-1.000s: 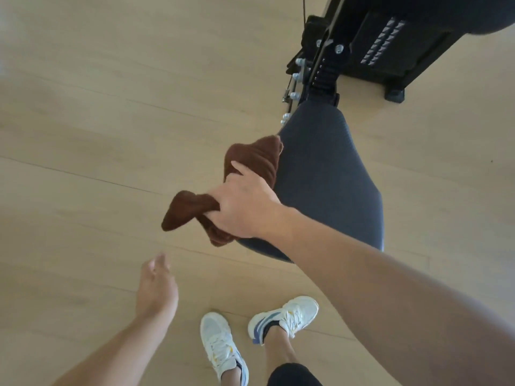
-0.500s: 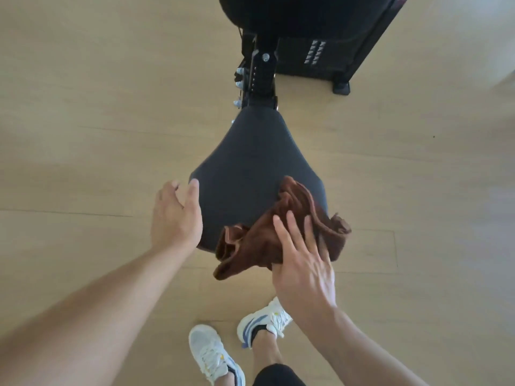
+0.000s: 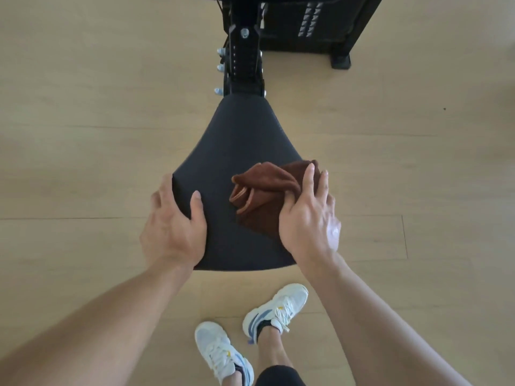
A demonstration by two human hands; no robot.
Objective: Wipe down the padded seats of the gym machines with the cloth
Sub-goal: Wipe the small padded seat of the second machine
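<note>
Brown cloth bunched on seat, rt side. Rt hand flat on it, fingers spread. Lt hand grips seat's lt edge, thumb on top.

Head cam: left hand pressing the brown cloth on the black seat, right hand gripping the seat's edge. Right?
Hands are swapped. In the head view the right hand presses the brown cloth onto the black seat, near its right side, fingers laid flat over the cloth. The left hand grips the seat's left edge, thumb on top. The rest stands.
</note>
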